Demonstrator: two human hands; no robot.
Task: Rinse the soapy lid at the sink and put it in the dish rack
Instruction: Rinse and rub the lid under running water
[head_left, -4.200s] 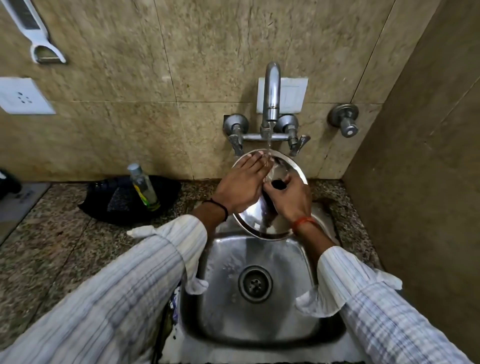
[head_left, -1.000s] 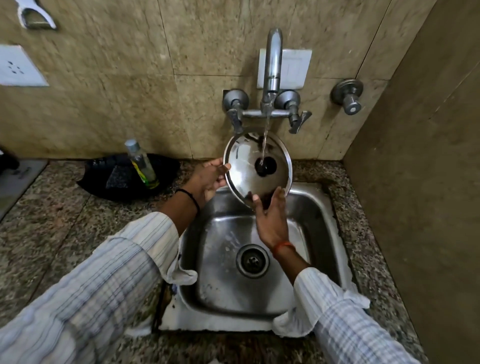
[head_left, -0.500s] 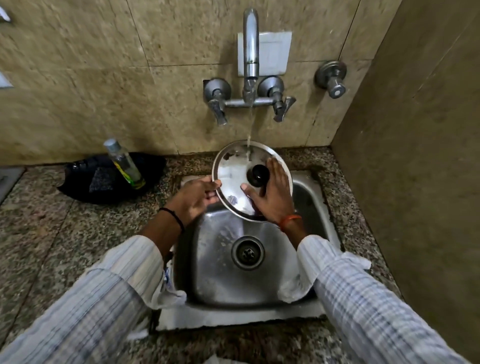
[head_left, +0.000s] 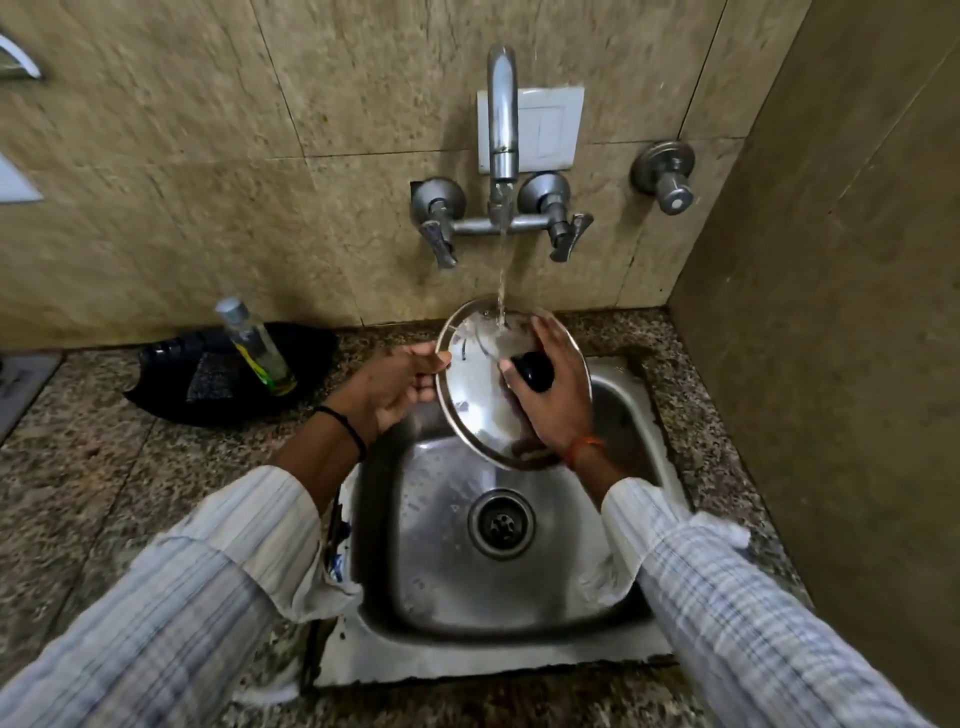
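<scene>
A round steel lid (head_left: 475, 395) with a black knob (head_left: 535, 370) is held tilted over the back of the steel sink (head_left: 441, 561). Water streams from the tap (head_left: 503, 135) onto the lid's upper part. My left hand (head_left: 397, 387) pinches the lid's left rim. My right hand (head_left: 550, 395) lies across the lid's top face, fingers spread beside the knob and covering its right half. No dish rack is in view.
A clear bottle with yellow-green liquid (head_left: 255, 345) stands on a black tray (head_left: 208, 382) on the granite counter left of the sink. A wall (head_left: 831, 312) rises close on the right. A separate valve (head_left: 667, 176) sticks out of the back wall.
The lid has stayed under the stream, knob side up. My right hand has slid from the lid's lower edge up across its face to the knob. My left hand keeps hold of the left rim.
</scene>
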